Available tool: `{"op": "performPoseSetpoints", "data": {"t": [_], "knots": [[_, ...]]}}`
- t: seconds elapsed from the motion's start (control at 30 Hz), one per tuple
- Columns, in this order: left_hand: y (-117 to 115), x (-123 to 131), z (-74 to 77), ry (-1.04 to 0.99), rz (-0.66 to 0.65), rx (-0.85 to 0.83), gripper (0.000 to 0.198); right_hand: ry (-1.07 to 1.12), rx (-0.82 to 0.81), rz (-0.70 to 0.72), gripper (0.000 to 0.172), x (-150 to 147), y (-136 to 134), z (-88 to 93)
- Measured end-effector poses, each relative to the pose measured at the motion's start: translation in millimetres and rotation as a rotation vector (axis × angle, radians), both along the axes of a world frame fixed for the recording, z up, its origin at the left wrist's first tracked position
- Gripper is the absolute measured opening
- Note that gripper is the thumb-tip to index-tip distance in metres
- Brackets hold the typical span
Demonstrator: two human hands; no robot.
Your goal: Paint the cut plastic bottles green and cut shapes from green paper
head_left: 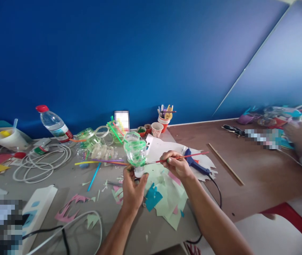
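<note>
My left hand (133, 189) is closed round the white lower end of a clear plastic cup piece (135, 150) streaked with green paint, held upright above the table. In my right hand (176, 163) is a thin red paintbrush (193, 155), pinched between the fingers, its tip pointing left at the lower side of the cup piece. Green marks show on the fingers of both hands. Behind the cup piece stand small paint cups (141, 131), one with green in it. A blue glue gun (197, 164) lies just beyond my right hand.
A water bottle (56, 124) and coiled white cable (43, 166) are at left, near a white power strip (40, 207). Paper scraps (169, 202) lie under my hands. A wooden stick (227, 164) rests at right, where another person's hand (298, 136) shows.
</note>
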State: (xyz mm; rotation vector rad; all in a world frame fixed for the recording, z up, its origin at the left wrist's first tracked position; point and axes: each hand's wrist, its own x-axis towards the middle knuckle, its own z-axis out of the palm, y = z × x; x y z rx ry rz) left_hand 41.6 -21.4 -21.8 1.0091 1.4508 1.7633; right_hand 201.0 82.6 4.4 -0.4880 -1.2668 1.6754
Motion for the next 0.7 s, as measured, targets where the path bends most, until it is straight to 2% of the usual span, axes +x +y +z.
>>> {"op": "performPoseSetpoints", "data": {"t": [0.3, 0.53, 0.7], "knots": [[0.3, -0.8, -2.5, 0.052, 0.024, -0.016, 0.04, 0.061, -0.01, 0.031, 0.024, 0.2, 1.5, -7.5], [0.4, -2.9, -1.1, 0.094, 0.085, -0.044, 0.044, 0.045, -0.022, -0.048, 0.024, 4.4, 4.9, -4.0], [0.6, -1.9, 1.2, 0.154, 0.115, -0.068, 0.041, 0.04, -0.006, 0.024, 0.025, 0.0, 0.9, -4.4]]}}
